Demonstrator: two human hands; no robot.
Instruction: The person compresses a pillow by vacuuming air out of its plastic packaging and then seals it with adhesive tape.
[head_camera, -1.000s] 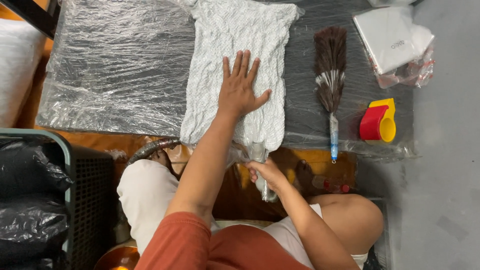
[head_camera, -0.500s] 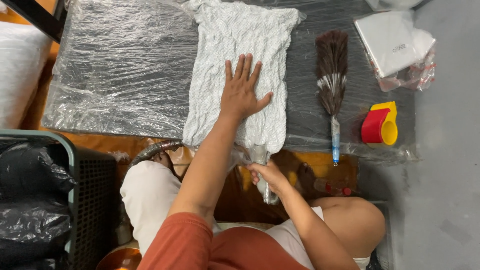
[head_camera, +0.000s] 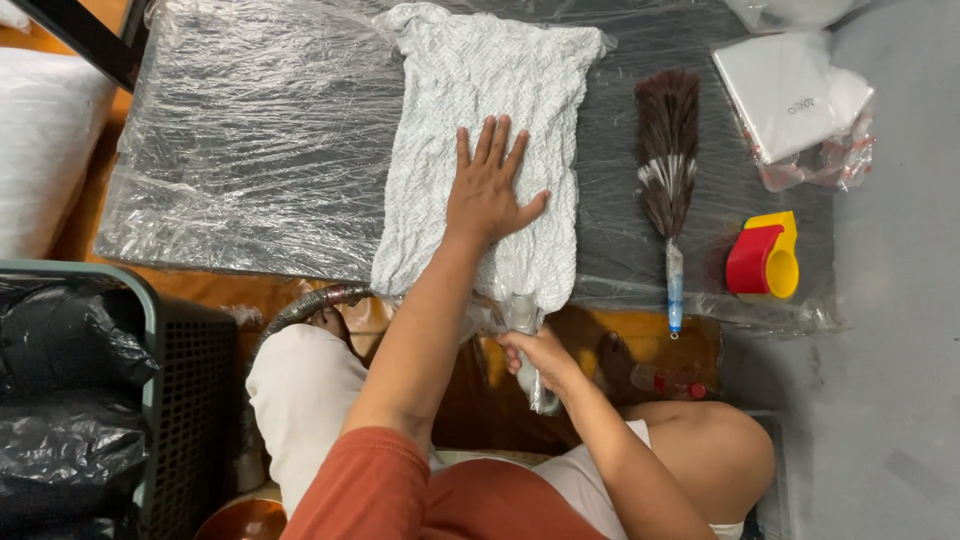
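Note:
A white patterned fabric cover (head_camera: 480, 110) lies flat on the plastic-wrapped dark table (head_camera: 250, 150). My left hand (head_camera: 490, 185) presses on its lower half, palm down with fingers spread. A clear handle (head_camera: 525, 345) sticks out from the fabric's near end, past the table edge. My right hand (head_camera: 540, 355) is closed around that handle, just below the table. To the right of the fabric lies a brown feather duster (head_camera: 668, 160) with a blue handle, untouched.
A red and yellow tape dispenser (head_camera: 765, 258) sits at the table's right edge, and a white packet in clear plastic (head_camera: 795, 100) at the far right. A dark crate with black bags (head_camera: 80, 400) stands at my left. My knees are under the table.
The view has shifted slightly. Both hands stay in place: the left flat on the fabric, the right on the handle.

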